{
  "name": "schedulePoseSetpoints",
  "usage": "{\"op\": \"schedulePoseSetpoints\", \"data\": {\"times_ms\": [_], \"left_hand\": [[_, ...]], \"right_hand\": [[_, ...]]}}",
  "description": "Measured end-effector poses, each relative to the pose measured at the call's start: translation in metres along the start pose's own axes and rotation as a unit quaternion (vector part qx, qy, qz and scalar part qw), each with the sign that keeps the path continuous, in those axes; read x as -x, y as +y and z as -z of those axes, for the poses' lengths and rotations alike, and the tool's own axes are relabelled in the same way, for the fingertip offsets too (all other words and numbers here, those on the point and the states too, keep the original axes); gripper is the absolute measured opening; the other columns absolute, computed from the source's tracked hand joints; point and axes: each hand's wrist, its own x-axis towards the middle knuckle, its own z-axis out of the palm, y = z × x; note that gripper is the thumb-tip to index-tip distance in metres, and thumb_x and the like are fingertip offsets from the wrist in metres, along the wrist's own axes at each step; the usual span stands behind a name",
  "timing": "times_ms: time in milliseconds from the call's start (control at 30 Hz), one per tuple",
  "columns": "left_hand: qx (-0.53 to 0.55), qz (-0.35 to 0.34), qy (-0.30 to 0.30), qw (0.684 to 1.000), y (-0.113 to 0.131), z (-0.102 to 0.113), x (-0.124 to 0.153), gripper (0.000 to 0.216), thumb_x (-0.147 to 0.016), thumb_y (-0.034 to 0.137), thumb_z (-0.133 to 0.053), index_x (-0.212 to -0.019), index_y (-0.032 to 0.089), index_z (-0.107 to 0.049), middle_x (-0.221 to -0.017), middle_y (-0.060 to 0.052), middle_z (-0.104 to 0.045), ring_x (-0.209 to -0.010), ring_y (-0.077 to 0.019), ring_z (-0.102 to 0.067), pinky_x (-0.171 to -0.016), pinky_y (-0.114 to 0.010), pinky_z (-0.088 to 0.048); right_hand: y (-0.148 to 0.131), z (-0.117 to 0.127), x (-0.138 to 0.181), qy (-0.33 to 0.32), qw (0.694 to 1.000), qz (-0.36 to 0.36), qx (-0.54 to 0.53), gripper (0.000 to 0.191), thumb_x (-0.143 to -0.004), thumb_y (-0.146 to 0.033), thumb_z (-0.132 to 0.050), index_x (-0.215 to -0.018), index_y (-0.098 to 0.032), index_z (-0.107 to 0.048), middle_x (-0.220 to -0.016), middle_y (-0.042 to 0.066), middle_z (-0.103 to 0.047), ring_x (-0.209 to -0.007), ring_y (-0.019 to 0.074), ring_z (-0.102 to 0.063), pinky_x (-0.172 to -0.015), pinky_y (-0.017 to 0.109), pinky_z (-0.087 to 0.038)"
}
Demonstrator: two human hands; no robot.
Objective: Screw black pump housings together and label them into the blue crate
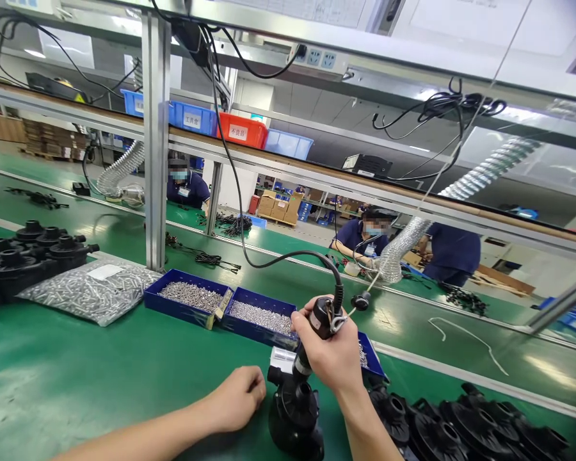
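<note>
Pump stands unbraced: left hand curls closed just beside it, right hand clamps the driver on top. A slipping bit could tip it.

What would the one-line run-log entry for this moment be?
right hand: grips electric screwdriver, bit down at black housing | left hand: curled, beside black housing | behind: blue screw trays

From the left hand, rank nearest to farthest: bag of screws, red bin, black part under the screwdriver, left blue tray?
1. black part: just right of the left hand.
2. left blue tray: ahead of it.
3. bag of screws: far left.
4. red bin: high at the back.
</note>
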Motion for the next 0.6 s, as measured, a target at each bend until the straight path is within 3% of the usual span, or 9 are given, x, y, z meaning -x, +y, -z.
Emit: {"op": "schedulePoseSetpoints", "data": {"times_ms": [67, 133, 300, 467, 600], "left_hand": [[0.104, 0.043, -0.059, 0.992, 0.002, -0.006, 0.001, 0.011, -0.091, 0.026, -0.044, -0.080, 0.024, -0.046, -0.070, 0.001, -0.055, -0.048, -0.0138, -0.044, -0.048, -0.028, -0.036], [0.191, 0.075, -0.097, 0.974, 0.002, -0.011, 0.001, 0.012, -0.080, 0.035, -0.050, -0.076, 0.024, -0.046, -0.067, 0.002, -0.053, -0.039, -0.0103, -0.036, -0.039, -0.025, -0.026], [0.319, 0.107, -0.127, 0.933, 0.001, -0.019, -0.003, 0.025, -0.056, 0.046, -0.061, -0.062, 0.024, -0.051, -0.053, 0.001, -0.047, -0.036, -0.0097, -0.038, -0.034, -0.023, -0.018], [0.384, 0.111, -0.130, 0.907, 0.001, -0.015, -0.002, 0.026, -0.050, 0.044, -0.064, -0.057, 0.022, -0.053, -0.051, 0.001, -0.047, -0.035, -0.0066, -0.033, -0.034, -0.021, -0.015], [0.390, 0.113, -0.125, 0.905, 0.008, -0.001, 0.003, 0.028, -0.051, 0.042, -0.072, -0.056, 0.020, -0.056, -0.049, 0.001, -0.048, -0.035, -0.0065, -0.032, -0.032, -0.021, -0.011]], "right_hand": [[-0.001, 0.000, 0.001, -0.003, 1.000, -0.004, -0.004, 0.024, -0.092, -0.038, -0.078, -0.092, -0.021, -0.061, -0.076, 0.002, -0.068, -0.069, 0.0213, -0.067, -0.058, 0.030, -0.046], [-0.002, 0.000, 0.001, -0.008, 1.000, -0.010, -0.007, 0.024, -0.092, -0.038, -0.078, -0.092, -0.021, -0.061, -0.076, 0.002, -0.068, -0.069, 0.0214, -0.067, -0.060, 0.030, -0.047], [-0.003, 0.000, 0.000, -0.014, 1.000, -0.018, -0.008, 0.025, -0.091, -0.039, -0.078, -0.092, -0.021, -0.061, -0.077, 0.002, -0.068, -0.070, 0.0222, -0.067, -0.062, 0.031, -0.048], [-0.004, 0.000, 0.001, -0.011, 1.000, -0.015, -0.018, 0.026, -0.091, -0.040, -0.079, -0.093, -0.021, -0.062, -0.077, 0.003, -0.068, -0.070, 0.0225, -0.068, -0.062, 0.031, -0.049], [-0.004, 0.000, 0.000, -0.012, 0.999, -0.023, -0.026, 0.028, -0.090, -0.039, -0.081, -0.094, -0.021, -0.061, -0.078, 0.002, -0.068, -0.070, 0.0227, -0.068, -0.063, 0.032, -0.049]]}}
